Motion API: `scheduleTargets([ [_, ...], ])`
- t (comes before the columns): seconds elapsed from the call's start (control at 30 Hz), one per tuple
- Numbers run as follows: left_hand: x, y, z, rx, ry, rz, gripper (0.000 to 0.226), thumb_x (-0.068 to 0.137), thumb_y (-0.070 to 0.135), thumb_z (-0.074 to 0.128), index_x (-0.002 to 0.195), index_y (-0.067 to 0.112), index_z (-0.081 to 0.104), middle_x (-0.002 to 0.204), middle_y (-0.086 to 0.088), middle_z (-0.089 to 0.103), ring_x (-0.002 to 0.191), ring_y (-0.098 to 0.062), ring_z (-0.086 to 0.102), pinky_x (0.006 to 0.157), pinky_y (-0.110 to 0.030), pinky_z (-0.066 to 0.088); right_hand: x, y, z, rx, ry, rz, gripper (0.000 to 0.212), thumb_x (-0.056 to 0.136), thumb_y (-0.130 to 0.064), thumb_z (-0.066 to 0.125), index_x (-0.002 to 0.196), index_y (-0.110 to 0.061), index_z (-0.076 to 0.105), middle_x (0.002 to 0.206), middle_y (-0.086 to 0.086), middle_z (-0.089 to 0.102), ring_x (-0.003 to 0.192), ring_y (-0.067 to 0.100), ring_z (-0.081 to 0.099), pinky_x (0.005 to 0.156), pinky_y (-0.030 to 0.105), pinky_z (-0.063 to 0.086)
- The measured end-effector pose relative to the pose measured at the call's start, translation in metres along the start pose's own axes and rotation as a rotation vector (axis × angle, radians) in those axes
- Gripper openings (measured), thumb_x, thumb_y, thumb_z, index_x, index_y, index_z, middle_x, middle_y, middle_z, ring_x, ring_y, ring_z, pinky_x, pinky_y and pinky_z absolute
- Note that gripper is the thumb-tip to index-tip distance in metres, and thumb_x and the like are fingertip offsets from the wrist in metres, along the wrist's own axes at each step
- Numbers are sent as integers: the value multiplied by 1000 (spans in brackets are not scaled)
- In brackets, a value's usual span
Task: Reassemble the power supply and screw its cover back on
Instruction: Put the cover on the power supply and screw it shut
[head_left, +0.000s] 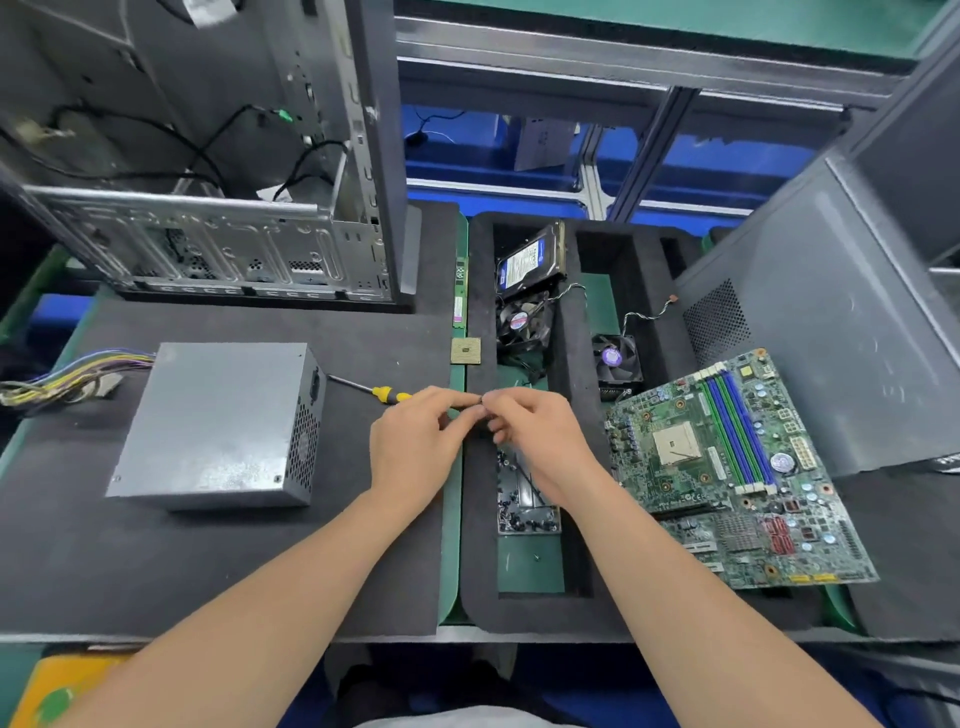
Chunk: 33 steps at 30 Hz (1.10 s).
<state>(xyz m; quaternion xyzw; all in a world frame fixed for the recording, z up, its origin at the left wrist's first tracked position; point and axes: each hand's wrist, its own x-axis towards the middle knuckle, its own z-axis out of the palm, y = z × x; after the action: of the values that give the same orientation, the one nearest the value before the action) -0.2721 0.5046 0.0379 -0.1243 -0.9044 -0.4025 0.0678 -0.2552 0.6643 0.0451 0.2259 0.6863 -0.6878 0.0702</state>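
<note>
**PSU boxed up; both hands on something tiny to its right**

- Power supply (218, 421): flat on the black foam mat (208, 571) on the counter, grey cover on top, vent grille on its right side. The cable bundle (67, 379) exits its left side.
- Two fastener spots show at the PSU's near corners. Can't tell if screws are in them.
- Handling (my read): a steel box, stiff and fairly heavy, so it won't shift under driver torque. The painted sheet metal is slick and the edges are likely sharp. Hold it by the solid side walls or press a palm flat on the cover. Keep off the grille and don't lift it by the cables.
- Screwdriver (382, 393): yellow handle, lying just right of the PSU with its tip pointing at it. Nobody is holding it.
- Left hand (415, 441): right of the PSU and past the screwdriver handle, palm down, forearm coming in from the near side, fingers curled into a pinch.
- Right hand (535, 436): further right of the PSU, mirrored, above the screw tray (519, 512).
- The fingertips (470, 402) of both hands meet.
- Grip: both are pinched at that shared point. Whatever sits between them is too small to make out, so I can't tell if either is actually holding anything. Best guess is a cover screw being passed or oriented.
- Risk: a screw that size is slippery and would be easy to lose among the tray clutter.
</note>
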Motion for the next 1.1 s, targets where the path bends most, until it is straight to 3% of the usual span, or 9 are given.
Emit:
scheduleTargets([
  [0.23, 8, 3, -29, 2, 56, 29, 11, 90, 28, 79, 100, 32, 81, 90, 16, 74, 76, -6, 66, 72, -36, 57, 3, -24, 21, 207, -98, 63, 18, 97, -5, 69, 102, 10, 76, 79, 11, 69, 69, 15, 59, 63, 26, 50],
  [0.5, 10, -5, -57, 26, 52, 42, 14, 87, 20, 79, 99, 27, 82, 87, 12, 74, 75, -5, 66, 74, -24, 55, 6, -44, 43, 312, -207, 279, 5, 91, -1, 71, 86, -1, 73, 73, 9, 67, 61, 14, 59, 61, 25, 51],
  [0.6, 8, -5, -66, -12, 58, 6, 13, 86, 21, 82, 98, 26, 84, 86, 12, 76, 74, -3, 66, 73, -11, 48, 6, -46, 50, 305, -214, 274, 6, 89, 1, 71, 84, -1, 72, 70, 8, 65, 60, 15, 58, 61, 25, 50],
  [0.7, 8, -5, -76, 26, 65, 18, 9, 87, 24, 82, 95, 25, 84, 85, 12, 77, 73, -3, 65, 72, -11, 46, 5, -49, 54, 265, -236, 228, 1, 87, 1, 73, 88, 1, 73, 73, 11, 65, 60, 15, 60, 62, 26, 52],
  [0.77, 8, -6, -82, 65, 56, 25, 7, 88, 23, 80, 94, 25, 83, 85, 11, 76, 72, -4, 63, 72, -12, 46, 4, -50, 54, 221, -264, 185, 12, 86, 0, 74, 95, 8, 75, 82, 16, 68, 64, 17, 63, 63, 27, 54],
  [0.87, 6, -9, -90, 100, 50, 20, 4, 88, 21, 80, 92, 23, 81, 82, 10, 73, 70, -4, 62, 74, -19, 50, 4, -47, 56, -49, -242, -33, 12, 89, -5, 74, 99, -3, 81, 89, 11, 75, 75, 20, 66, 72, 32, 57],
  [0.97, 1, -12, -100, 73, 93, -5, 7, 85, 17, 81, 88, 22, 77, 79, 11, 68, 70, 1, 61, 72, -9, 46, 10, -37, 62, -753, -146, -388, 33, 87, -27, 83, 118, -23, 75, 107, 1, 67, 93, 18, 64, 88, 32, 51],
  [1.03, -2, -12, -108, 48, 127, -14, 10, 84, 15, 81, 87, 23, 75, 79, 12, 68, 73, 0, 62, 71, -7, 46, 11, -30, 71, -997, -210, -424, 49, 87, -40, 83, 130, -26, 66, 118, 3, 57, 111, 21, 52, 96, 37, 48],
  [1.1, -5, -12, -118, -12, 172, -46, 14, 82, 12, 80, 84, 24, 75, 76, 13, 68, 74, -6, 64, 70, -10, 48, 11, -22, 80, -1078, -191, -415, 45, 91, -39, 79, 131, -26, 63, 121, 5, 56, 120, 26, 47, 96, 42, 48],
])
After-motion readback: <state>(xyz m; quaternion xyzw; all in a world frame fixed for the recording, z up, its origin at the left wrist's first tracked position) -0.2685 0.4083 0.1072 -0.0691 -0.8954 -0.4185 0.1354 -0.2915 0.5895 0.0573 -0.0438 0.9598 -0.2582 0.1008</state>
